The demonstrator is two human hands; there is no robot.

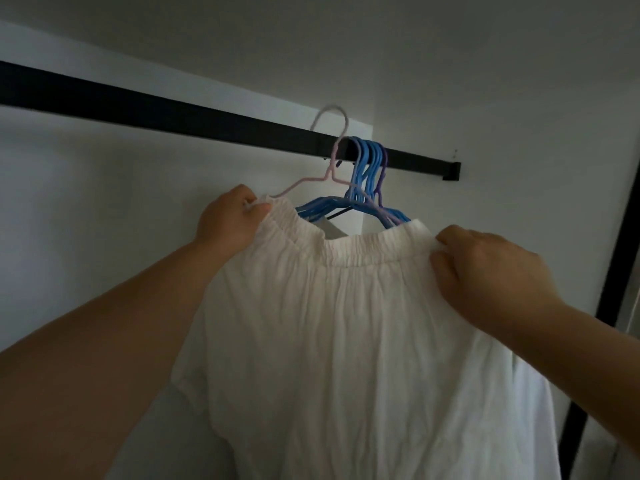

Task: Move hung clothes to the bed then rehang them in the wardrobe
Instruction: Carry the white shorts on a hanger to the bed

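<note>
Rehanging looks under way: the left hand (pixel 227 220) and right hand (pixel 485 268) each pinch the elastic band of a white garment (pixel 346 323) at frame centre, on a pink hanger (pixel 332 147) whose hook sits above the black rail (pixel 173 109). Next, lower that hook onto the rail beside the blue hangers (pixel 367 181).

White gathered-neck garment (pixel 346 323) on pink hanger (pixel 332 157), hook raised beside black rail (pixel 173 109).
</note>
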